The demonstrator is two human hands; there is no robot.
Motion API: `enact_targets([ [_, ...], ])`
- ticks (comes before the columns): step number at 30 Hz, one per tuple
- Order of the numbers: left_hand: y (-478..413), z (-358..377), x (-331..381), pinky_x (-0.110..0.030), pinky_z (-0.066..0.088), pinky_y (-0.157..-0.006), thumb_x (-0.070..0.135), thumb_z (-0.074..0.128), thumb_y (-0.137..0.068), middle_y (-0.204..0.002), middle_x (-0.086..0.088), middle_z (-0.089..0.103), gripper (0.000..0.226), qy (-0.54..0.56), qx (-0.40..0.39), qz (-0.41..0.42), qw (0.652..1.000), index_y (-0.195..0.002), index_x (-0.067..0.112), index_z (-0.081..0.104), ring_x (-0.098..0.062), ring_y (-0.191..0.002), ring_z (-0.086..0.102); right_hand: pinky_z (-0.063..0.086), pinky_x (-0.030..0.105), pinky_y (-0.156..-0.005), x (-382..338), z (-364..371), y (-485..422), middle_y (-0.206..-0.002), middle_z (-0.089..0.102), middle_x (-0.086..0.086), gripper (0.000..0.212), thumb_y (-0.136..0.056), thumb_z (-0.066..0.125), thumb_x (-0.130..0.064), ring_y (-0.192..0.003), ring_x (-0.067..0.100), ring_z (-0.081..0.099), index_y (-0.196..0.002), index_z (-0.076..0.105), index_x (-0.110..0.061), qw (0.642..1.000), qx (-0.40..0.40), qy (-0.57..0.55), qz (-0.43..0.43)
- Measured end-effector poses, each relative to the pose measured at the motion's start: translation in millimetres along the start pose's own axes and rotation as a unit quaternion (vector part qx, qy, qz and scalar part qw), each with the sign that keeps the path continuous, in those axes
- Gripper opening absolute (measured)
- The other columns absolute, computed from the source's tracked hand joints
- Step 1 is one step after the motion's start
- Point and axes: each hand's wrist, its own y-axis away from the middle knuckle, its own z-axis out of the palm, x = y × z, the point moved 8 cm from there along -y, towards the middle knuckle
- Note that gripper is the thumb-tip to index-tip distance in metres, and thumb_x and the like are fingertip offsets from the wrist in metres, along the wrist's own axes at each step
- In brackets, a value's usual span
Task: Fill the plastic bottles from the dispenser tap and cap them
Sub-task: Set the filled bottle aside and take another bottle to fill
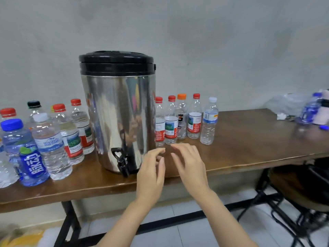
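Five clear plastic bottles (195, 122) with red, orange and white caps stand in a row on the brown wooden table (249, 139), just to the right of the tall steel dispenser with the black lid (117, 113). They look empty to me, while the capped bottles on the left side (51, 145) seem to have water inside. So I judge I am at the step of taking the next empty one.

My left grip (151, 168) hovers above the table edge near the small black tap (122, 161), fingers loosely bent and holding nothing. My right grip (188, 163) is beside it, also empty, fingers spread toward the row. Its fingertips are near the closest red-capped bottle (170, 129) but, I think, not touching it.

The next move asks me to close around one bottle, unscrew its cap, and bring the mouth under the tap.
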Motion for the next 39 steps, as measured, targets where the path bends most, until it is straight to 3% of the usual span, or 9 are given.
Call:
enact_targets([
  [5, -25.7, 96.1, -24.5, -0.026, 0.043, -0.099, 0.021, 0.049, -0.102, -0.129, 0.007, 0.055, 0.03, -0.094, -0.123, -0.036, 0.987, -0.131, 0.02, 0.052, -0.008, -0.118, 0.046, 0.048, 0.019, -0.08, 70.8, -11.7, -13.5, -0.119, 0.06, -0.01, 0.026, -0.097, 0.06, -0.024, -0.112, 0.008, 0.052, -0.123, 0.061, -0.023, 0.996, -0.029, 0.054, 0.067],
  [10, -46.3, 167.3, -60.1, -0.033, 0.036, -0.11, 0.027, 0.046, -0.103, -0.145, 0.005, 0.046, 0.039, -0.198, -0.259, -0.068, 0.943, -0.141, 0.025, 0.044, -0.015, -0.132, 0.039, 0.049, 0.024, -0.084, 124.0, -11.9, -28.5, -0.124, 0.058, -0.011, 0.029, -0.099, 0.056, -0.026, -0.115, 0.007, 0.048, -0.127, 0.057, -0.026, 0.989, -0.055, 0.088, 0.108],
  [15, -57.4, 200.9, -99.7, -0.037, 0.033, -0.111, 0.03, 0.041, -0.104, -0.148, 0.003, 0.042, 0.04, -0.279, -0.334, -0.077, 0.897, -0.145, 0.026, 0.038, -0.019, -0.134, 0.036, 0.045, 0.024, -0.09, 163.8, 3.2, -39.1, -0.133, 0.054, -0.011, 0.04, -0.1, 0.053, -0.03, -0.123, 0.007, 0.046, -0.139, 0.045, -0.027, 0.979, -0.082, 0.109, 0.152],
  [19, -64.9, 216.2, -113.6, -0.038, 0.03, -0.111, 0.036, 0.033, -0.106, -0.149, 0.003, 0.041, 0.039, -0.293, -0.34, -0.078, 0.89, -0.143, 0.026, 0.04, -0.02, -0.135, 0.035, 0.049, 0.029, -0.094, 187.2, 10.4, -55.4, -0.143, 0.044, -0.006, 0.054, -0.098, 0.056, -0.029, -0.126, 0.012, 0.043, -0.147, 0.034, -0.025, 0.975, -0.068, 0.122, 0.175],
  [24, -67.7, 218.0, -123.2, -0.037, 0.03, -0.112, 0.037, 0.03, -0.106, -0.146, 0.004, 0.045, 0.039, -0.3, -0.319, -0.09, 0.895, -0.14, 0.023, 0.044, -0.018, -0.134, 0.037, 0.049, 0.044, -0.1, 208.0, 4.5, -94.0, -0.154, 0.028, 0.011, 0.074, -0.089, 0.07, -0.021, -0.135, 0.031, 0.034, -0.15, 0.028, -0.017, 0.965, 0.01, 0.178, 0.193],
  [27, -67.7, 218.4, -123.4, -0.036, 0.029, -0.113, 0.037, 0.03, -0.106, -0.146, 0.004, 0.045, 0.038, -0.298, -0.316, -0.093, 0.896, -0.139, 0.023, 0.044, -0.017, -0.133, 0.037, 0.042, 0.047, -0.107, 221.5, -0.1, -121.2, -0.16, 0.013, 0.015, 0.087, -0.088, 0.071, -0.025, -0.142, 0.036, 0.024, -0.155, 0.015, -0.021, 0.956, 0.012, 0.188, 0.227],
  [31, -66.9, 217.8, -123.8, -0.036, 0.028, -0.114, 0.038, 0.029, -0.107, -0.147, 0.004, 0.044, 0.039, -0.297, -0.315, -0.094, 0.896, -0.141, 0.024, 0.042, -0.017, -0.135, 0.035, 0.045, 0.048, -0.101, 231.6, -6.4, -154.3, -0.162, 0.003, 0.017, 0.108, -0.085, 0.075, -0.033, -0.141, 0.04, 0.025, -0.155, -0.006, -0.034, 0.952, -0.029, 0.176, 0.248],
  [39, -68.6, 218.0, -122.3, -0.036, 0.028, -0.115, 0.039, 0.028, -0.107, -0.147, 0.003, 0.045, 0.041, -0.301, -0.315, -0.098, 0.895, -0.142, 0.024, 0.041, -0.017, -0.136, 0.036, 0.042, 0.056, -0.102, 249.4, 5.1, -155.2, -0.154, 0.032, 0.016, 0.135, -0.072, 0.087, -0.031, -0.135, 0.041, 0.041, -0.151, -0.023, -0.034, 0.944, -0.024, 0.049, 0.326],
])
